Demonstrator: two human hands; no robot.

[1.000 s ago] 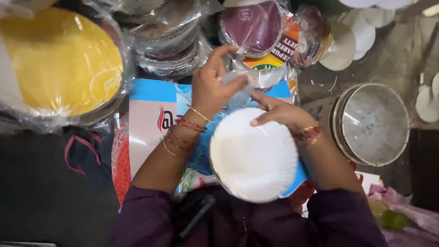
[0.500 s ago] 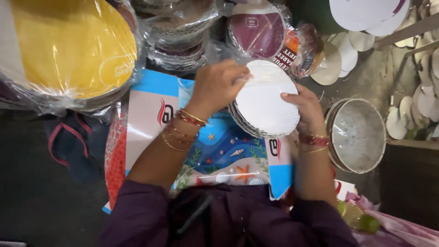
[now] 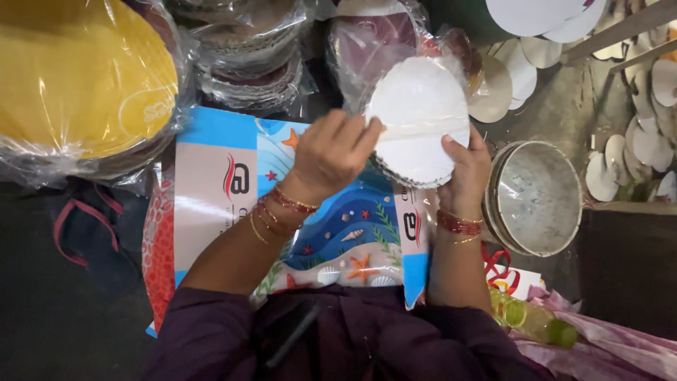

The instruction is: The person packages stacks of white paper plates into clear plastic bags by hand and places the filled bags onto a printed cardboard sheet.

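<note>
One stack of white paper plates (image 3: 420, 120), gripped by two hands: left hand (image 3: 331, 152), right hand (image 3: 465, 169), fingers clamped.

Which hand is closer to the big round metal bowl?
Right. The right hand is just beside the metal bowl; the left hand is farther, across the white plates.

From here I can't see the fingertips of my left hand (image 3: 331, 155); they fold behind the rim of the white paper plate stack (image 3: 418, 120). The plates under the top one show only as a scalloped edge. The yellow bundle (image 3: 77, 77) runs off the upper left of the frame. Plastic glare blurs the maroon plates (image 3: 374, 49) at top centre. The bottle (image 3: 536, 321) at lower right is half covered.
</note>
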